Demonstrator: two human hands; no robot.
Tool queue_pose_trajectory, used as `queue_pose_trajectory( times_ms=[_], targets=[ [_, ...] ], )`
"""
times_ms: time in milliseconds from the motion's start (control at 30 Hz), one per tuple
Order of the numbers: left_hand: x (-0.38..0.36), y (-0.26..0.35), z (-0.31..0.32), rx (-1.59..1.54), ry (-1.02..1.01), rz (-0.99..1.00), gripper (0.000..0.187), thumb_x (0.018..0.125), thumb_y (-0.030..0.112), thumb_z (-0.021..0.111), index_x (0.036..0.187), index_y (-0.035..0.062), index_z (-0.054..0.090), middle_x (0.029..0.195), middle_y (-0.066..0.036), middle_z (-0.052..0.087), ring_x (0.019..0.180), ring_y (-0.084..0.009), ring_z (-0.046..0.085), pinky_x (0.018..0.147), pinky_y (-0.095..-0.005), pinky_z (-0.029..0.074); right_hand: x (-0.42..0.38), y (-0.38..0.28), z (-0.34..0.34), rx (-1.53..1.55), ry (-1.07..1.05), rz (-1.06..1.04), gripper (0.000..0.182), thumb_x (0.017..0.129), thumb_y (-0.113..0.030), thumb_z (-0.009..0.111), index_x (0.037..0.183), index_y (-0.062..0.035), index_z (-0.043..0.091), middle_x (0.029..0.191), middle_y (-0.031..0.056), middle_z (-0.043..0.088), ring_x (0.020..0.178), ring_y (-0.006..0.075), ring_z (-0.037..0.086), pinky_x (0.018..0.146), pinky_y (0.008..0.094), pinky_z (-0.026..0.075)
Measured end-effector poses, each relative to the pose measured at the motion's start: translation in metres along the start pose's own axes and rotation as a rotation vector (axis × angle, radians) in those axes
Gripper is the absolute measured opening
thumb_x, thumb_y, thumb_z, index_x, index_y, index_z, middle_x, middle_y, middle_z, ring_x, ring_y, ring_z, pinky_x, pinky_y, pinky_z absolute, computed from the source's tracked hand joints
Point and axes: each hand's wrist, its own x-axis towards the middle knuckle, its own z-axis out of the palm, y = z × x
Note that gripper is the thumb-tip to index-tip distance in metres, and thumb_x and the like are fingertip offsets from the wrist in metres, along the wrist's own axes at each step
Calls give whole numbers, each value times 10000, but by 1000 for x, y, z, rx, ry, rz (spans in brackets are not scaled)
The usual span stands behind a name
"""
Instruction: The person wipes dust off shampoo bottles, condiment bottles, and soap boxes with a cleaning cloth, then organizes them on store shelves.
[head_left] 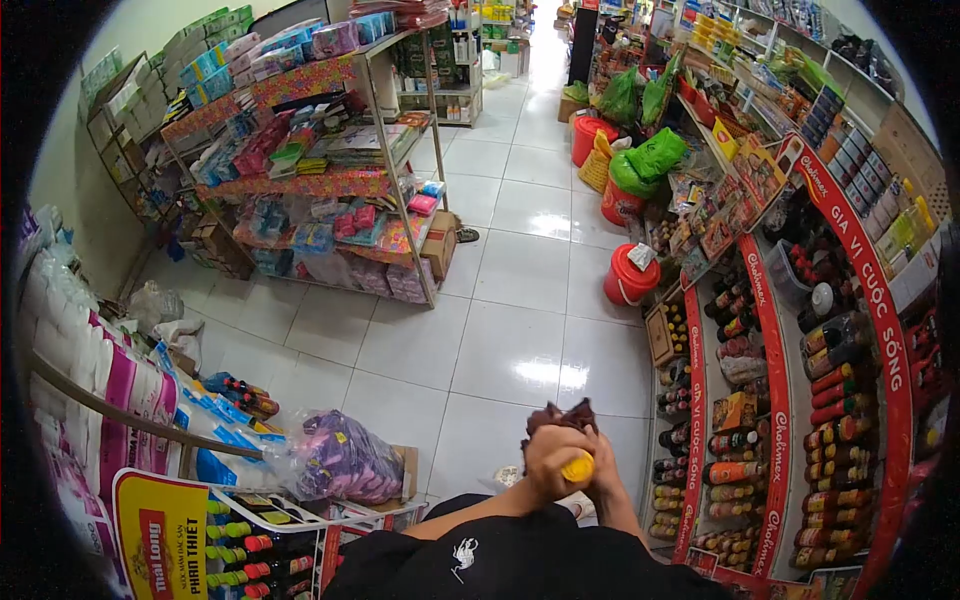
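Note:
In front of my body, both of my hands are together at the lower middle of the view. My left hand is closed around a bottle with a yellow cap; the cap points toward me and most of the bottle is hidden. Pressed close on the other side, my right hand is closed, with its fingers partly hidden. A dark brown cloth bunches up beyond the fingers, and it appears to be held against the bottle by my right hand.
Sauce shelves with red edging stand close on my right. Red buckets line the aisle of white tiles. A metal rack of packaged goods is ahead left. A purple plastic-wrapped bundle and bottles are near my left.

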Motion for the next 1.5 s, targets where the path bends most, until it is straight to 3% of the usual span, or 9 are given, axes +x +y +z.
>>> queue_pose_trajectory(
  times_ms=[67,233,300,433,533,867,1067,1267,1500],
  targets=[
    [2,-4,11,53,276,-53,520,591,-1,722,953,53,353,778,-80,530,684,-199,539,665,-323,437,8,4,7,48,-177,-176,381,874,-260,453,1152,1,429,1096,101,499,977,191,513,826,296,431],
    [53,11,-5,-683,494,-1021,408,715,-52,580,995,63,307,870,-73,471,813,-139,484,758,-275,419,-6,-32,6,-617,-317,-493,712,647,-26,686,1255,-24,315,1147,115,463,1061,202,456,895,308,386],
    [55,8,-7,-980,483,-1122,331,769,-24,522,1001,56,300,893,-75,464,835,-119,471,768,-248,401,-16,-32,14,-384,-106,-481,838,579,-5,724,1279,-28,264,1144,131,460,1060,207,458,898,316,386],
    [50,17,6,-590,34,-932,469,751,35,590,1081,74,259,907,-61,474,829,-117,492,748,-254,423,-13,-38,-8,-8,-34,-452,895,579,-80,735,1302,-39,209,1124,148,467,1032,226,483,883,335,397],
    [62,11,-1,-202,-373,-677,312,666,94,693,918,32,519,782,-29,471,707,-92,480,618,-227,411,-10,-43,-25,90,68,-456,649,655,-98,671,1214,-8,354,1043,124,529,964,216,520,856,314,407],
    [40,-11,2,-55,138,-767,132,681,91,639,669,-12,558,631,-70,489,578,-152,478,530,-263,373,-21,-46,-1,-920,4,-748,629,618,-107,741,1154,-31,420,1068,116,528,973,190,523,849,312,414],
    [41,-4,-3,-31,82,-657,202,640,135,679,684,8,529,668,-78,463,604,-195,464,551,-286,383,-11,-21,0,-394,42,-489,584,555,-72,750,1069,-14,478,1015,75,543,946,174,527,827,307,427],
    [22,17,3,163,83,-202,377,542,252,786,730,58,523,721,-71,456,653,-208,451,561,-302,373,11,-1,-7,105,-56,-53,441,817,-347,538,1073,6,471,970,67,542,875,146,530,790,281,433],
    [-5,12,5,155,61,3,349,524,206,774,714,109,499,700,-28,429,636,-196,435,558,-300,332,18,-21,-3,-366,-138,75,263,814,-186,556,976,21,545,893,61,585,813,112,534,720,227,432]
  ],
)
